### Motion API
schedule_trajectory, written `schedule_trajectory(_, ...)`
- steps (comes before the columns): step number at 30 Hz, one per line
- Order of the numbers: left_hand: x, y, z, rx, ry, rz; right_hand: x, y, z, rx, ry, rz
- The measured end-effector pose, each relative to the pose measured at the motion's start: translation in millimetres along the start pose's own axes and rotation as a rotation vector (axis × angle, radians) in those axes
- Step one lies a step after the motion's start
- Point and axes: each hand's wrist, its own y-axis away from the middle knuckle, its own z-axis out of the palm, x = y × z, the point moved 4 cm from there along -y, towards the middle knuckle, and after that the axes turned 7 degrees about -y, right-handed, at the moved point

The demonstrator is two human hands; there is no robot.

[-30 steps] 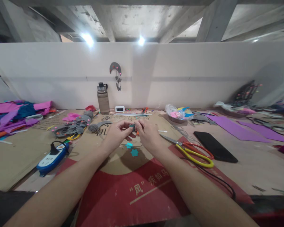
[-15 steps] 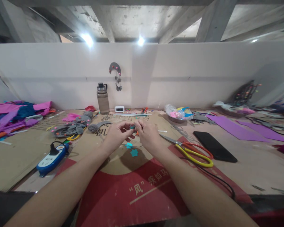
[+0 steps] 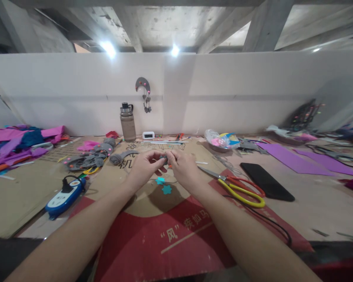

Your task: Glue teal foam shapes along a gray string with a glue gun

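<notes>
Over the middle of the cardboard, my left hand [image 3: 145, 166] and my right hand [image 3: 182, 168] meet fingertip to fingertip. Both are closed in a pinch on a small dark grey piece [image 3: 165, 158], mostly hidden by the fingers. Its shape cannot be made out. Just below, a turquoise flower cutout [image 3: 166, 189] lies flat on the cardboard [image 3: 147, 207]. A second turquoise cutout [image 3: 160, 180] sits slightly behind it. A bit of orange shows under the right fingers. Scissors [image 3: 238, 188] with one red and one yellow handle lie right of my right hand.
A black phone [image 3: 266, 182] lies beyond the scissors, near purple sheets [image 3: 294, 158]. On the left are a blue-and-white power strip [image 3: 64, 197] and grey felt pieces [image 3: 90, 158]. A bottle [image 3: 127, 125] and a small white clock [image 3: 148, 135] stand by the wall.
The piece between my fingertips showed a teal tint before and looks dark grey now. My fingers have shifted slightly around it; the things on the table stay put.
</notes>
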Motion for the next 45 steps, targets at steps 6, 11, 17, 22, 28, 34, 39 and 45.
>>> schedule_trajectory(6, -0.1, -0.1, 0.4, 0.004, -0.005, -0.002, 0.7, 0.2, 1.0, -0.018, -0.027, 0.000)
schedule_trajectory(11, -2.1, -0.2, 0.5, 0.011, -0.010, -0.006, -1.3, 0.5, 1.2, -0.030, -0.053, -0.012)
schedule_trajectory(17, -4.8, -1.1, -2.6, 0.063, -0.023, -0.034, -1.2, 0.8, 6.0, -0.090, -0.171, 0.004)
schedule_trajectory(22, -8.9, -4.3, -6.5, 0.098, 0.026, -0.065, 0.1, 0.0, 9.0, -0.124, -0.340, 0.001)
schedule_trajectory(28, -12.0, -6.4, -6.8, 0.081, 0.119, -0.074, 6.6, -1.8, 11.3, -0.119, -0.373, 0.050)
schedule_trajectory(34, -13.4, -6.9, -6.6, 0.071, 0.102, -0.049, 9.5, -2.3, 12.4, -0.107, -0.378, 0.088)
schedule_trajectory(39, -12.0, -8.2, -5.7, 0.011, 0.121, -0.034, 11.5, -2.9, 11.2, -0.079, -0.366, 0.103)
schedule_trajectory(45, -10.5, -8.4, -5.5, -0.035, 0.117, -0.030, 11.1, -3.5, 9.8, -0.070, -0.339, 0.130)
